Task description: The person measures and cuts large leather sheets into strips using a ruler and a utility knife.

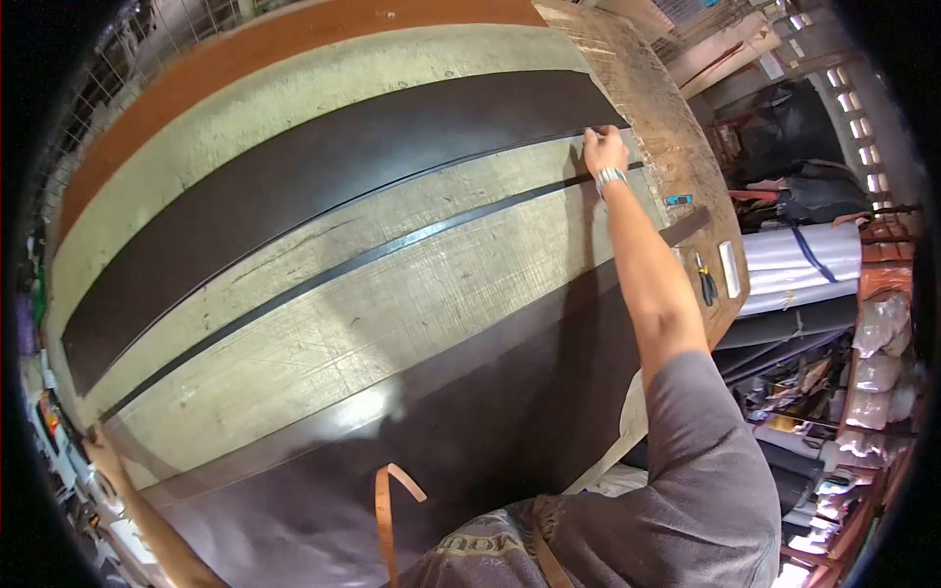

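A wide dark brown leather-like strip (pixel 392 147) runs in a curve across the pale green cutting surface (pixel 470 284). My right hand (pixel 606 152), with a watch at the wrist, has its fingers pinched at the strip's right end, along its near edge. Nearer to me a narrow dark strip (pixel 421 233) lies roughly parallel to it. My left hand (pixel 103 459) is at the far left, close to the narrow strip's left end; its fingers are small and partly hidden there. A large dark brown sheet (pixel 529 392) covers the near side.
On the table's wooden right end (pixel 720 230) lie a small blue tool (pixel 678 200), pliers with dark handles (pixel 707 284) and a white bar (pixel 729 269). Silvery rolls (pixel 799 265) stand beyond. An orange-brown sheet (pixel 294 29) lines the far side. A tan tape (pixel 384 519) hangs before me.
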`<state>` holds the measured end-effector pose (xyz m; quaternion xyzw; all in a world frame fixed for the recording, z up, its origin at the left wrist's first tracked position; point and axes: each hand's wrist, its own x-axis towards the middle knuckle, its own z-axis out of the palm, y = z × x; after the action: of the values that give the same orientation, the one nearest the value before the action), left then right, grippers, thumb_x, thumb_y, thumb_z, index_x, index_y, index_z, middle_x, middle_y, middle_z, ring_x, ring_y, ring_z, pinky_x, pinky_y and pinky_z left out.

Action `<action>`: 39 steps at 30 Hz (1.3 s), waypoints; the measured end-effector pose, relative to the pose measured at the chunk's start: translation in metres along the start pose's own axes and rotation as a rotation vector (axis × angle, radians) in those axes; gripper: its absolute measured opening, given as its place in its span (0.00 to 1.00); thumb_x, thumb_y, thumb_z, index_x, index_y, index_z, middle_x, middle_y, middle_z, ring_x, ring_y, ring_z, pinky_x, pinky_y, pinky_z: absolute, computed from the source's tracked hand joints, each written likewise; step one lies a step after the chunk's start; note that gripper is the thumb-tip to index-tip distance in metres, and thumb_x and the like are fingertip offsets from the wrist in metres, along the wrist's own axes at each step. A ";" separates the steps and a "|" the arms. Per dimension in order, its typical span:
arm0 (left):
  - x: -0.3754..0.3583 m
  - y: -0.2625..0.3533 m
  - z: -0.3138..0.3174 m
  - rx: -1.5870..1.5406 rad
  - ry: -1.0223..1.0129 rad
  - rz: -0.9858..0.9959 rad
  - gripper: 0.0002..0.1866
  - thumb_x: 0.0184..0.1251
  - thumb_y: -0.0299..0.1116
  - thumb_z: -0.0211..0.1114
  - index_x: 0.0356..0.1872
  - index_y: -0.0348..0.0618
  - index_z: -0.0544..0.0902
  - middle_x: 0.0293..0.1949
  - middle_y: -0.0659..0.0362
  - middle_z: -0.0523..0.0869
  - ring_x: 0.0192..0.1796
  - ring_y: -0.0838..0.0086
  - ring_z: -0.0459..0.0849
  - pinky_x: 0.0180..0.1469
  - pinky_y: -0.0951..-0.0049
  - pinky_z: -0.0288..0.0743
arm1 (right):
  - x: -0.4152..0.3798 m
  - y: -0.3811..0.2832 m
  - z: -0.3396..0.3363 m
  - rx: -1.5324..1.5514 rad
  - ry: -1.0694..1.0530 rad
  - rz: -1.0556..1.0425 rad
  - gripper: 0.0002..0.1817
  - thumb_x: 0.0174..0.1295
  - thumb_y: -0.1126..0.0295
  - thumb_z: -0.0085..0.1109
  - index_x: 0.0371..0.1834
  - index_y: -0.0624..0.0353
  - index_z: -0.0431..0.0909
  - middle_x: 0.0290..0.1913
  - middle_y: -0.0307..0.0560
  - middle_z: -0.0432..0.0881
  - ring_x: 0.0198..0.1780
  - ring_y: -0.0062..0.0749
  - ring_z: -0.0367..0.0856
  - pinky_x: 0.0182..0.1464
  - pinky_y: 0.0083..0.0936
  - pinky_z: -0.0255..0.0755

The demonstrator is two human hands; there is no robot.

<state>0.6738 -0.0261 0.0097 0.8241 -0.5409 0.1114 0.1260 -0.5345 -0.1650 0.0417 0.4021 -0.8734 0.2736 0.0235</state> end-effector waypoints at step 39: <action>-0.582 0.791 -0.166 -0.153 -0.198 0.165 0.49 0.62 0.62 0.68 0.76 0.35 0.66 0.79 0.40 0.60 0.82 0.40 0.53 0.81 0.42 0.47 | 0.065 0.331 -0.193 -0.180 -0.761 -1.002 0.39 0.52 0.72 0.73 0.72 0.54 0.72 0.63 0.61 0.80 0.66 0.60 0.75 0.68 0.51 0.69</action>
<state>-0.2886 0.2280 0.0490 0.7718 -0.6234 -0.0019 0.1251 -0.8496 0.0603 0.0702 0.8275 -0.5462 -0.0069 -0.1298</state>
